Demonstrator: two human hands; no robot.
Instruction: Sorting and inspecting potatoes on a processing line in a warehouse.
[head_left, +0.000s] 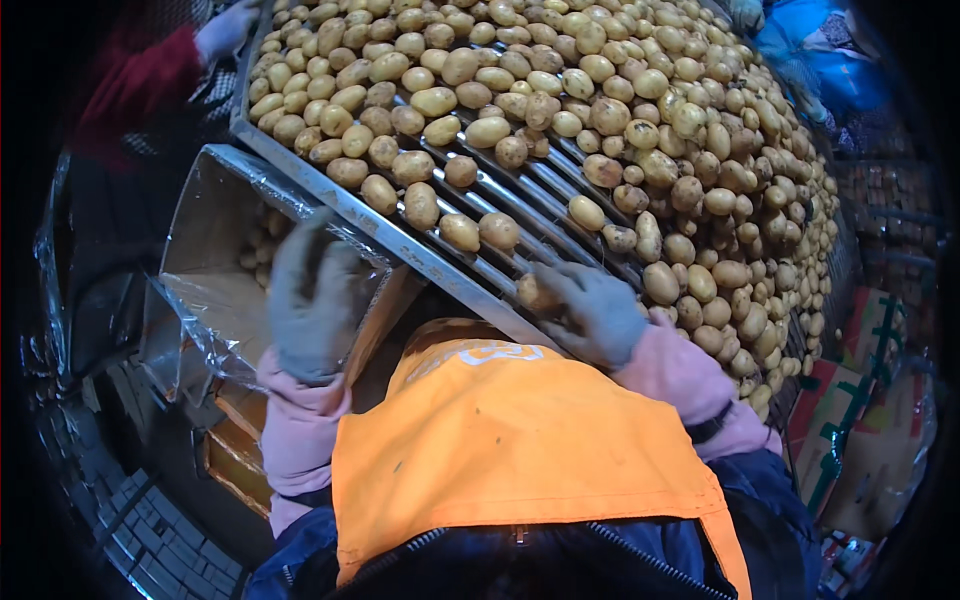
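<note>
In the middle of the frame, the gloved right hand (pixel 595 312) has its fingers against a potato (pixel 537 294) near the lower edge of a metal roller rack (pixel 568 165); whether it grips it is unclear. At centre left, the gloved left hand (pixel 315 305), slightly blurred, has its fingers apart over a box (pixel 200 235) lined with clear plastic (pixel 225 330), with potatoes inside. A big heap of potatoes (pixel 690 150) fills the top and upper right. An orange apron (pixel 530 440) spans the lower middle. Another person's red sleeve (pixel 145 85) and gloved hand (pixel 228 30) show at upper left, and cardboard boxes (pixel 850 420) at lower right.
</note>
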